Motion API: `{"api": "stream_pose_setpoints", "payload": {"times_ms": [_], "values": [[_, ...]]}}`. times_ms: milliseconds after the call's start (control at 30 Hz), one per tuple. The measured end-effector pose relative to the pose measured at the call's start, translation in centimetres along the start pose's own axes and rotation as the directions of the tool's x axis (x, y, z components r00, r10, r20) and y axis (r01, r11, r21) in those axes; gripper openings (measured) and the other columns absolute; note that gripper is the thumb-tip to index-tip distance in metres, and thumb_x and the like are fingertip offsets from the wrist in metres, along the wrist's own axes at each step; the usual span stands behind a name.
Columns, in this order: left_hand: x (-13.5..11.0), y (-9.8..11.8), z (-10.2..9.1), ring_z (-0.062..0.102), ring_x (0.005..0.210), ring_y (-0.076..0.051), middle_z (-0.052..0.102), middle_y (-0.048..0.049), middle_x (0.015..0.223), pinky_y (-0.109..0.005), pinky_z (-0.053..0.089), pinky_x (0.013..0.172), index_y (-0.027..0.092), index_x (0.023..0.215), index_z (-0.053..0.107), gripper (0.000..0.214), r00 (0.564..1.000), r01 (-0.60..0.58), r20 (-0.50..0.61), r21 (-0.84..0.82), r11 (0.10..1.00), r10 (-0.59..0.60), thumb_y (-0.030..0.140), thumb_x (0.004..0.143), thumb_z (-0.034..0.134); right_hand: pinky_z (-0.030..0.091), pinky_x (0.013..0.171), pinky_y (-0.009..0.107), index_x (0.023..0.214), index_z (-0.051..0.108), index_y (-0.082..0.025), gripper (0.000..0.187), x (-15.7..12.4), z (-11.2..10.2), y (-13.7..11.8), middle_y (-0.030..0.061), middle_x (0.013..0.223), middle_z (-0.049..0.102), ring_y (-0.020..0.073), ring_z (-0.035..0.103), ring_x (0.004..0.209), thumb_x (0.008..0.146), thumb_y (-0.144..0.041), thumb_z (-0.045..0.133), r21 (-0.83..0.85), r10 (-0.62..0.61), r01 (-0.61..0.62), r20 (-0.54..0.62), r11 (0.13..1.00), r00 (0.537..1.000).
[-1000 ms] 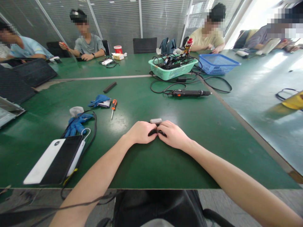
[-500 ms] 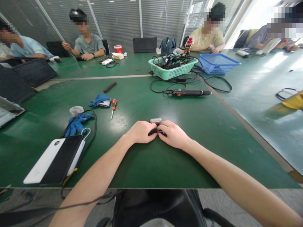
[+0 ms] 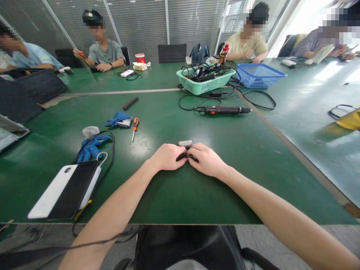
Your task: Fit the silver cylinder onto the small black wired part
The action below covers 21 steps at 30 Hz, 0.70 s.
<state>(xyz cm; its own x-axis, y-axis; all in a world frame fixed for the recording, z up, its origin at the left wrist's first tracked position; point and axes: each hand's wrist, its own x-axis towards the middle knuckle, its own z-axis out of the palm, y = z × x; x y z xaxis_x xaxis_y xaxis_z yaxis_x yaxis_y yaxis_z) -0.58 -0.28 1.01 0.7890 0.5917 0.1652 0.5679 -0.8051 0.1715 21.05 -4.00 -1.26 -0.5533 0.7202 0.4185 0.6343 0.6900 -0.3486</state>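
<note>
My left hand (image 3: 168, 156) and my right hand (image 3: 206, 159) rest close together on the green table (image 3: 174, 195), fingers curled. Between them they pinch a small black part (image 3: 186, 157), mostly hidden by the fingers. A short silver metal cylinder (image 3: 185, 143) lies just beyond the fingertips, touching or nearly touching them. An orange-handled screwdriver (image 3: 134, 127) lies to the left, apart from both hands.
Blue gloves (image 3: 92, 144) and a white and black device with cable (image 3: 66, 189) lie at the left. A black electric screwdriver (image 3: 225, 110) with cord, a green basket (image 3: 205, 80) and a blue basket (image 3: 258, 75) sit farther back. Other people sit around the table's far side.
Nothing of mine has visibly moved; both hands stay pinched on the small black part. A person at the far left has shifted a hand slightly.
</note>
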Motion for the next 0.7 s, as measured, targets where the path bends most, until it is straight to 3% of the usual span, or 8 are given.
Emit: {"api": "stream_pose_setpoints", "payload": {"times_ms": [433, 700], "values": [[0.0, 0.0, -0.1, 0.067, 0.075, -0.019, 0.072, -0.0041, 0.088, -0.029, 0.044, 0.064, 0.02, 0.097, 0.065, 0.02, 1.0, 0.0, 0.005, -0.004, 1.0, 0.0, 0.039, 0.094, 0.058, 0.053, 0.09, 0.04, 0.098, 0.065, -0.019, 0.009, -0.1, -0.3, 0.1, 0.009, 0.104, 0.065, 0.0246, 0.06, 0.099, 0.094, -0.016, 0.058, 0.018, 0.003, -0.003, 0.007, 1.0, 1.0], [-0.1, -0.2, 0.1, 0.067, 0.076, -0.02, 0.071, -0.0038, 0.086, -0.029, 0.045, 0.067, 0.021, 0.104, 0.067, 0.022, 1.0, 0.006, 0.011, -0.017, 1.0, -0.005, 0.038, 0.093, 0.058, 0.051, 0.091, 0.037, 0.104, 0.069, -0.02, 0.013, -0.8, -3.1, 2.5, 0.0078, 0.103, 0.066, 0.0241, 0.061, 0.1, 0.096, -0.02, 0.059, -0.015, 0.013, -0.011, 0.142, 1.0, 0.99]]}}
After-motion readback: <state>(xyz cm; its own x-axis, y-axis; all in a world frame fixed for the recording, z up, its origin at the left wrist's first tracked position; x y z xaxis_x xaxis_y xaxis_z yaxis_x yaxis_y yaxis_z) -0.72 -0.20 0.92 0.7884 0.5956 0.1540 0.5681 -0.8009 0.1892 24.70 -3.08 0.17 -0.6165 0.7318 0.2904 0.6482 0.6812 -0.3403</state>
